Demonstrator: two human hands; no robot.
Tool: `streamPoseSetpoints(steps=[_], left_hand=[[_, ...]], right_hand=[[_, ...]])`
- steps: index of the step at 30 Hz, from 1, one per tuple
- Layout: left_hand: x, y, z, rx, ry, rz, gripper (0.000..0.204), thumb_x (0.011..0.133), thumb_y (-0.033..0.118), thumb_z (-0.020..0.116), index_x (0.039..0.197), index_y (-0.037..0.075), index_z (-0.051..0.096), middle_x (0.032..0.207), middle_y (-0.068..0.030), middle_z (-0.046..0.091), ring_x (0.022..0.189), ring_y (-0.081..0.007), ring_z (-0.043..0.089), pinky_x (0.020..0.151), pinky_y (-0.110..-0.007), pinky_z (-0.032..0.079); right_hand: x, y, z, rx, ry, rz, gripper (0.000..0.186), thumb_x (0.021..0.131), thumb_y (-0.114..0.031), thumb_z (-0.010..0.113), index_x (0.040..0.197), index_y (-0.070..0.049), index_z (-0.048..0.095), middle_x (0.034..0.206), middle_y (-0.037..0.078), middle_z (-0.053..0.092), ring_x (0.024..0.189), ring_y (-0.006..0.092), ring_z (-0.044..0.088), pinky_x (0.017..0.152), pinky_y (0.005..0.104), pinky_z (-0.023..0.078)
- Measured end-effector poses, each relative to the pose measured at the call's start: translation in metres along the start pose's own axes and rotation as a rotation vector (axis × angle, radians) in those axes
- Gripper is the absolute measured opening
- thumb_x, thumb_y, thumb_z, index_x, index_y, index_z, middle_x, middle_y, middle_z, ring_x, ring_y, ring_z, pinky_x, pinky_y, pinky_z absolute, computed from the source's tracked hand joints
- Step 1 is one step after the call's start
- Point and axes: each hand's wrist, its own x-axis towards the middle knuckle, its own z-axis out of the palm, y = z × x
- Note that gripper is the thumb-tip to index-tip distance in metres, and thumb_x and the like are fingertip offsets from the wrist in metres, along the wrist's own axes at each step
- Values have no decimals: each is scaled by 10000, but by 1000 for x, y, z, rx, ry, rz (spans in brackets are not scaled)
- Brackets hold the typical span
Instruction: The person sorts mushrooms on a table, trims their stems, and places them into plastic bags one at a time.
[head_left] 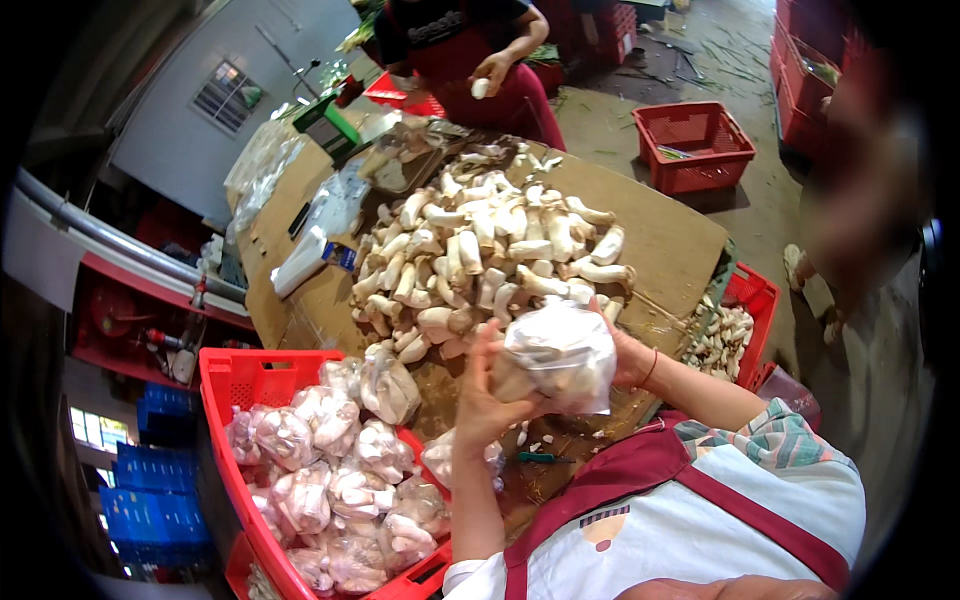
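Observation:
Between my two hands is a clear plastic bag of mushrooms (562, 352), held up over the near edge of the table. My left hand (488, 385) grips the bag's left side, thumb and fingers curved round it. On the far right side my right hand (625, 350) is closed on the bag, its fingers partly hidden behind the plastic. Just beyond lies a big heap of loose king oyster mushrooms (480, 245), pale with brown caps. A red crate (215, 400) at my left is full of bagged mushrooms (335, 495). Another filled bag (445, 458) rests beside that crate, behind my left wrist.
A small green-handled tool (537, 457) lies near the table's front edge. Plastic bags (298, 262) and a green box (327, 128) sit at the left. A crate of mushroom pieces (725, 335) stands at the right. Across the table, a person (475, 60) holds a mushroom.

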Motion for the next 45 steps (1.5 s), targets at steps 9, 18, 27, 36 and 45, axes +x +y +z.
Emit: streamPoseSetpoints(steps=[9,18,27,36,45], left_hand=[[-13,-76,62,544,-55,189,770,727,-1,722,1405,56,360,1373,-142,451,1264,-284,450,1039,-374,384],[-102,-135,15,724,-10,-206,348,801,81,638,1142,38,587,1085,-135,615,984,-346,583,853,-405,467],[-170,-169,25,993,-138,-168,359,713,123,707,1051,70,599,998,-125,571,1011,-318,528,872,-402,445],[-166,-184,22,888,-227,-270,331,724,100,705,1009,65,540,934,-145,589,928,-352,555,788,-459,460],[-162,-203,16,-25,-13,-580,141,879,144,573,971,60,508,784,-85,575,690,-214,576,661,-335,470]], right_hand=[[-63,10,-34,-570,309,-528,420,900,-215,628,1268,-70,487,1149,53,585,1007,140,594,870,285,490],[-72,51,-64,-1738,432,-717,237,780,-220,702,973,-84,681,1062,86,598,1047,279,501,941,376,409],[-70,32,9,-2195,-138,-743,375,802,-274,679,1170,-220,630,1237,84,493,1118,286,464,951,405,399],[-52,22,-4,-2739,-624,-482,146,710,-229,608,850,-188,613,1034,11,513,1001,200,478,829,334,401],[-49,17,-1,-2618,-478,-595,157,737,-203,603,846,-93,626,815,34,567,827,218,555,727,357,474]])
